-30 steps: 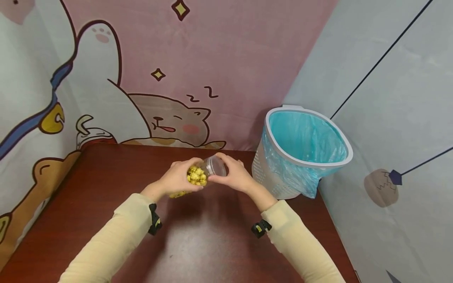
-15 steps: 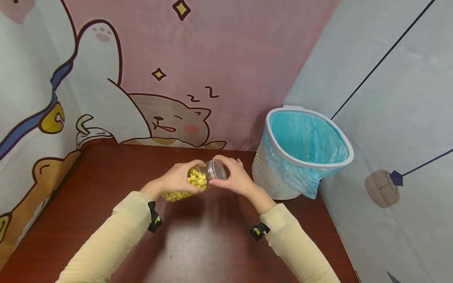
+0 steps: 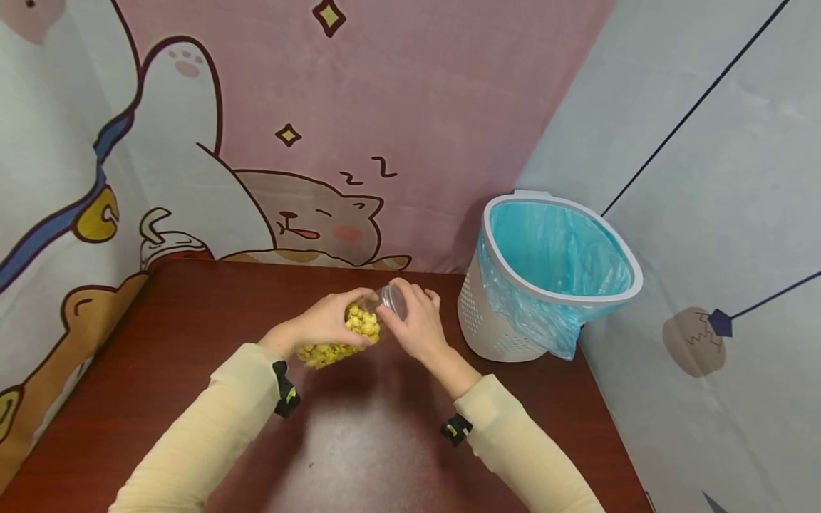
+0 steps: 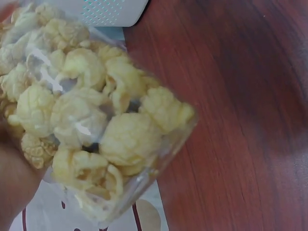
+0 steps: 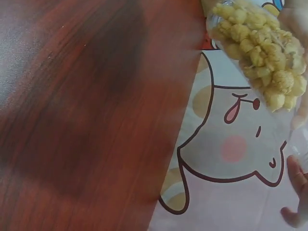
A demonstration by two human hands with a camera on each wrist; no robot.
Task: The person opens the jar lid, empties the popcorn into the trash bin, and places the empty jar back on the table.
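A clear square-sided jar of yellow popcorn [image 3: 327, 353] is held tilted above the table, its mouth end up and to the right. My left hand [image 3: 321, 322] wraps round the body, with popcorn showing past the thumb and below the palm. At the mouth is a clear round lid [image 3: 394, 302], gripped between the thumb and fingers of my right hand [image 3: 420, 324]. In the left wrist view the base of the popcorn jar [image 4: 106, 115] fills the left half. The right wrist view shows the jar [image 5: 262, 53] at the upper right and part of the right hand's fingers [image 5: 299, 179].
A white perforated bin [image 3: 497, 335] with a blue liner bag [image 3: 551, 249] stands at the table's back right, close beyond the right hand. The dark red-brown table [image 3: 372, 442] ends against a pink cartoon-printed backdrop [image 3: 417, 92] and a pale right-hand wall [image 3: 718, 185].
My right hand has turned on the lid, its thumb swinging up across the lid's near side. The jar has shifted slightly, showing more popcorn below the left hand than one second ago.
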